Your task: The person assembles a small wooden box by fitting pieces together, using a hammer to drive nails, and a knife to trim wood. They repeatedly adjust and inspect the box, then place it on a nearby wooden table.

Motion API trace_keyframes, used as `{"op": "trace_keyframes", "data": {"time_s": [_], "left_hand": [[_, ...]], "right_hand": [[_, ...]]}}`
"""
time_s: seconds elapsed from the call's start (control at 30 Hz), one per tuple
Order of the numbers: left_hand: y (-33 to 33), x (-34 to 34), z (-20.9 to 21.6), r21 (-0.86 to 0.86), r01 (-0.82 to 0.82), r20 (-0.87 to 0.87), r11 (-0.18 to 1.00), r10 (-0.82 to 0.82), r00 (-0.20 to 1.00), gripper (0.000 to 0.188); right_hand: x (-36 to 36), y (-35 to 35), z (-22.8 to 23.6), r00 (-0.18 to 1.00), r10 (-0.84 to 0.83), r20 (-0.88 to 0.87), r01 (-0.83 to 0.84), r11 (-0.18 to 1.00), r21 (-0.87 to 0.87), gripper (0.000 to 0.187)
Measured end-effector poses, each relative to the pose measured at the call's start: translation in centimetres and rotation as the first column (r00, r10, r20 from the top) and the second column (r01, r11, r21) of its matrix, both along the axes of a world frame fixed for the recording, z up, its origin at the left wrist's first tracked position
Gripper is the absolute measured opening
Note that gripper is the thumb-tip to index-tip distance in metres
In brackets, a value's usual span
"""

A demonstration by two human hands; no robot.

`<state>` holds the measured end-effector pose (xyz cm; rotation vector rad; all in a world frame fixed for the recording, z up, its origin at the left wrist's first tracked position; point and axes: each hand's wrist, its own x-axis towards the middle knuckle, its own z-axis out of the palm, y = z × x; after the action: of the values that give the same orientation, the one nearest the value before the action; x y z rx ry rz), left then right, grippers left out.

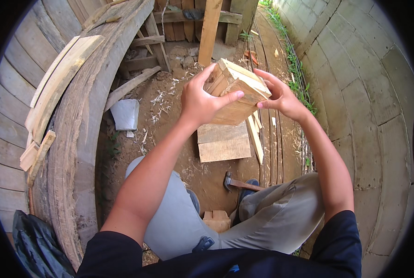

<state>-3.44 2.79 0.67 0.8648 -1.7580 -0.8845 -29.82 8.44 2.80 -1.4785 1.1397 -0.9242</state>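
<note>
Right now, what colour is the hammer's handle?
The handle is reddish brown; the head view shows it.

Angular whitish stone-like slab (125, 114) lay R of thick brown timber beam (74, 123); crumpled black plastic (36, 245), L of beam's nr end; green leafy weeds (304, 92) & grey block wall (369, 88) were well R of it.

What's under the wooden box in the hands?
Below the wooden box: a wooden block on the dirt, pale wood strips to its right. Part of the block's far edge, and whatever's directly behind the box, is covered.
</note>
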Motion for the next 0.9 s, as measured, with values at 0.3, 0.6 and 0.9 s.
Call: {"op": "trace_keyframes", "data": {"time_s": [0.3, 0.6, 0.9], "left_hand": [[0.1, -0.1, -0.2, 0.092, -0.065, 0.377, 0.994, 0.025, 0.926, 0.096], [-1.8, -0.5, -4.4, 0.052, -0.105, 0.651, 0.993, 0.046, 0.757, 0.106], [-1.9, -1.5, -7.6, 0.127, -0.076, 0.756, 0.989, -0.048, 0.652, 0.1]], "right_hand": [[3.3, 0.5, 1.3, 0.848, -0.246, -0.469, 0.047, 0.917, -0.396, 0.048], [0.9, -1.0, -2.7, 0.714, -0.263, -0.648, 0.067, 0.948, -0.311, 0.04], [-0.8, -0.3, -6.1, 0.695, -0.021, -0.719, 0.045, 0.999, 0.014, 0.019]]}}
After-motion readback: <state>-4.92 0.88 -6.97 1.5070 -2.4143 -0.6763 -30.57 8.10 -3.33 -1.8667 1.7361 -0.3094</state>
